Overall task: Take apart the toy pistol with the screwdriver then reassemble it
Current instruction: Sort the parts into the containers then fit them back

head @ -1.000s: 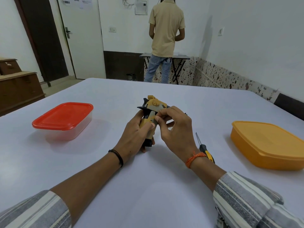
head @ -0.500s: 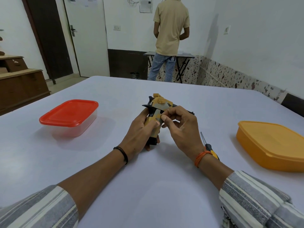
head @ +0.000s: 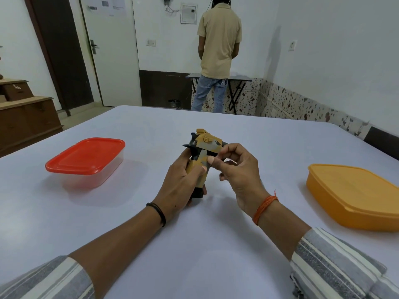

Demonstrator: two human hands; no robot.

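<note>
Since a second ago the right hand has slid back off the grip of the pistol, so that only its thumb and forefinger pinch at the rear of the frame, while the screwdriver that lay behind that wrist is now hidden from me. Left hand wraps the handle from about nine o'clock, fingers curled round it, holding the pistol upright above the middle of the table, muzzle pointing away. Whether the right fingers hold a small loose part or merely press on the shell, I cannot tell. Red box sits well off at ten o'clock, orange box at three o'clock, both lidded. To my eye this is early dismantling: the shell looks whole, and the hands seem to be feeling for a catch or a screw. Next move likely calls for keeping the left hold steady, turning a screw head up, and freeing the right hand to fetch the tool.
</note>
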